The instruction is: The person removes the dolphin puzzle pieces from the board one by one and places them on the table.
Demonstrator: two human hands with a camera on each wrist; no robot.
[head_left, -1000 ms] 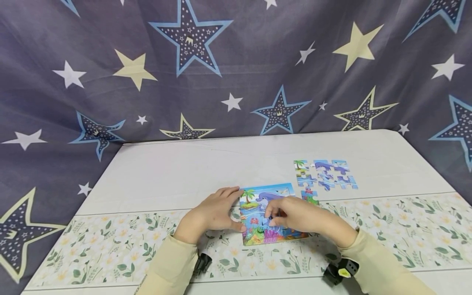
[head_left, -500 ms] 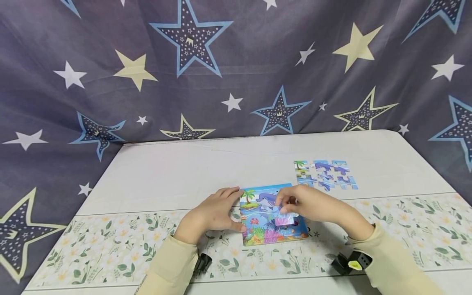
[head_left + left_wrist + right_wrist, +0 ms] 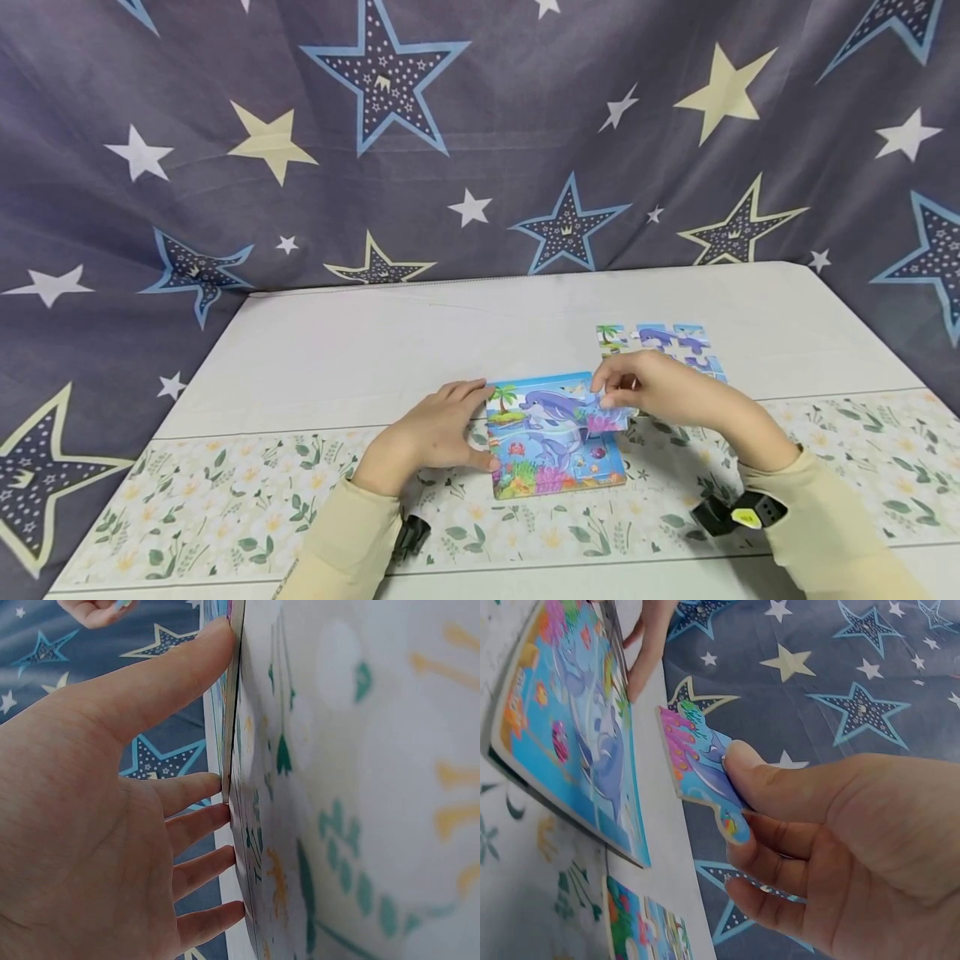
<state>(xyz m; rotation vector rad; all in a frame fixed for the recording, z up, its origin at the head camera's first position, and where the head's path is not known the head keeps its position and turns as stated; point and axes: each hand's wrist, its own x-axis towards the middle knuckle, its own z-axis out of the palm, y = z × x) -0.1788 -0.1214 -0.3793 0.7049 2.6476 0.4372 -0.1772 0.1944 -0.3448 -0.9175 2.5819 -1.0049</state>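
A dolphin puzzle board (image 3: 555, 446), printed with a sea picture, lies flat on the table near the middle. My left hand (image 3: 442, 429) is at its left side, thumb and fingertips against the edge, fingers fairly straight in the left wrist view. Between thumb and fingers, my right hand (image 3: 667, 390) pinches a jigsaw piece (image 3: 697, 761) with pink coral and blue water on it. In the head view that piece overlaps the board's right edge; the right wrist view shows it raised and apart from the board.
Several jigsaw pieces (image 3: 654, 336) with palm tree and dolphin parts are laid out in rows behind the right hand, which partly covers them. A flowered band (image 3: 300, 492) crosses the white tabletop (image 3: 375, 333). A star-patterned curtain (image 3: 480, 150) hangs behind.
The right hand has lifted the coral piece off the board's lower middle and carried it right and back to the board's right edge. The left hand has stayed in place.
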